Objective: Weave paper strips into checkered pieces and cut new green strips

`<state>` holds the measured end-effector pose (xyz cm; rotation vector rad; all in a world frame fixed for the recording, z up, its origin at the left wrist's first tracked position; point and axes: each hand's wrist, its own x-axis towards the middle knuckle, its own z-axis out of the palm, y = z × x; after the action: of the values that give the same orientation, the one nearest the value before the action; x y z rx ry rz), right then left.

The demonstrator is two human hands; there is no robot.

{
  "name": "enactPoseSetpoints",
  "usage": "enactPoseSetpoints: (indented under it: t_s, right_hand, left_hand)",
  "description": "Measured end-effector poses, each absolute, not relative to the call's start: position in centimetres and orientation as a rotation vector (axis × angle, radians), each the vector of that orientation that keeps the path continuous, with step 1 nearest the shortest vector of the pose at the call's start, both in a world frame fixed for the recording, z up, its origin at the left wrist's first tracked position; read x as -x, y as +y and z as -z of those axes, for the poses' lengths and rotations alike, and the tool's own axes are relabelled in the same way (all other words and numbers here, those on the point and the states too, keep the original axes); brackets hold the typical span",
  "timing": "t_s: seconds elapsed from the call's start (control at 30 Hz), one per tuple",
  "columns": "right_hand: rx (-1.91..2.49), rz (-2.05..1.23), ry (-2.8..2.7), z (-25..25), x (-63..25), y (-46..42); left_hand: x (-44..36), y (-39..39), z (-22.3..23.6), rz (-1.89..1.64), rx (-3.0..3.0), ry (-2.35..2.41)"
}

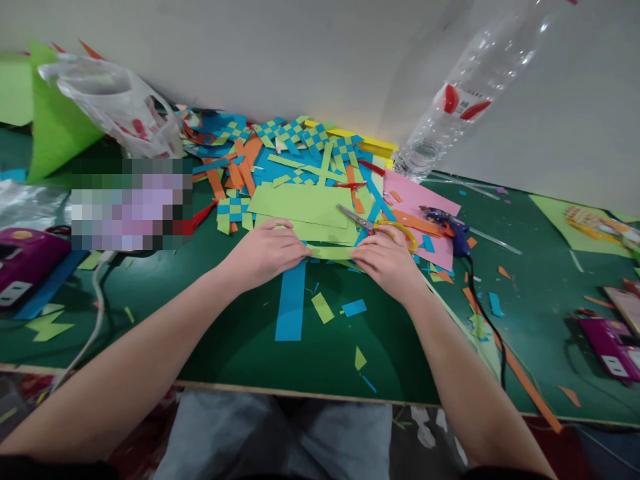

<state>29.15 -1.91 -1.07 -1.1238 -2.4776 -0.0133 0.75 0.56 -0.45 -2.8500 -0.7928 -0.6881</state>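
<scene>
A light green paper strip (331, 253) is stretched level between my two hands. Its left end is pinched by my left hand (273, 248), fingers closed. At the other end my right hand (387, 259) pinches it too, with the scissors (356, 219) lying just behind and partly hidden by that hand; I cannot tell whether they touch. A blue paper strip (290, 303) runs toward me from under my left hand. Beyond the hands lie light green sheets (305, 203). Small green and blue scraps (323, 308) are scattered nearer to me.
Woven blue-and-green paper pieces (290, 137) are heaped at the back. A glue gun (453, 230) with a black cable rests on pink paper (395, 183) at right. A plastic bottle (465, 100) leans against the wall. A plastic bag (120, 100) stands at left; a white cable (97, 300) crosses the edge.
</scene>
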Motion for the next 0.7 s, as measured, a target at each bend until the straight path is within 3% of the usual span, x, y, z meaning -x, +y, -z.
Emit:
enactPoseSetpoints:
  t_s: [0.33,0.7]
  right_hand:
    - [1.160,-0.078,-2.470,0.6,-28.9,-2.3]
    - [1.175,-0.155,-2.224,0.4,-28.8,-2.3]
  left_hand:
    - [-0.8,0.6,0.7,0.627,2.844,-0.695]
    - [-1.0,0.2,-0.6,0.747,2.770,-0.957]
